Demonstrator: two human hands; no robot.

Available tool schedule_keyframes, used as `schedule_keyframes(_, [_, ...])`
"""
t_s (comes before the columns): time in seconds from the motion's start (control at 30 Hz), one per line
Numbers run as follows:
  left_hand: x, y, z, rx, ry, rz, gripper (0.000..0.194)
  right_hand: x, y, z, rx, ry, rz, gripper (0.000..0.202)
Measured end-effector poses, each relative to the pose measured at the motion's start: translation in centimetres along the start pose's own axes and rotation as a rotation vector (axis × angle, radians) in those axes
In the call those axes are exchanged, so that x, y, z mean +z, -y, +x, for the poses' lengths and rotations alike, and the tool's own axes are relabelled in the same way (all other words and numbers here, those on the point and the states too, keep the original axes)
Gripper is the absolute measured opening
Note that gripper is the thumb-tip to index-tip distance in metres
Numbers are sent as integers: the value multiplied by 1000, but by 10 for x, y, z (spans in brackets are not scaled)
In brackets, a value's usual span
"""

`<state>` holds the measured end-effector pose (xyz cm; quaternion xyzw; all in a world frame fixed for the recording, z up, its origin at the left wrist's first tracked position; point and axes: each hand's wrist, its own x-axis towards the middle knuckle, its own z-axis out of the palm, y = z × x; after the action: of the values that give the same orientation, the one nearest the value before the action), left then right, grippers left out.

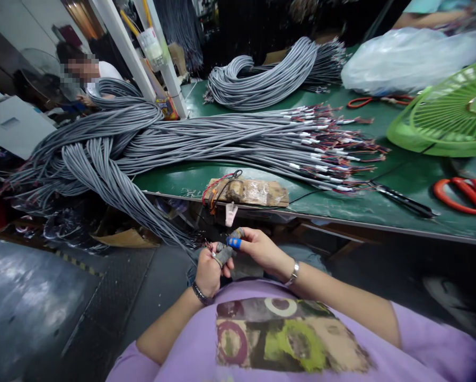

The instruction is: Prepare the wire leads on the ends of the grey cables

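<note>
My left hand (208, 270) is closed around the end of a grey cable (170, 233) that runs down from the big bundle; small coloured wire ends stick out above its fingers. My right hand (257, 248) meets it from the right, its taped fingertips, one with blue tape, pinching those wire ends. Both hands sit close to my lap, just below the front edge of the green table (381, 207). A large heap of grey cables (150, 143) with stripped red and white ends lies across the table and hangs off its left side.
A taped cardboard block (248, 192) with red wires sits at the table edge. Orange scissors (463, 195) and a black tool (400, 199) lie to the right, with a green fan grille (444, 114) and a plastic bag (408, 58) behind. Another person (87, 71) sits far left.
</note>
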<state>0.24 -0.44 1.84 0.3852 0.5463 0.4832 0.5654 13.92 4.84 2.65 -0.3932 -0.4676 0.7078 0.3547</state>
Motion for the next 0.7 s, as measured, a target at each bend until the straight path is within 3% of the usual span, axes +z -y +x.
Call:
schedule_keyframes(0.13, [2,1,1,21,-46,-11,35,2,-4,0,-15,-47,-3,38])
schedule_keyframes(0.5, [-3,2,3,24,-59,-36,33,-6,-6,-3,8,-4,-9,39])
schedule_keyframes(0.7, [-3,4,4,25,-123,-54,33,-3,-12,-6,118,-40,100,40])
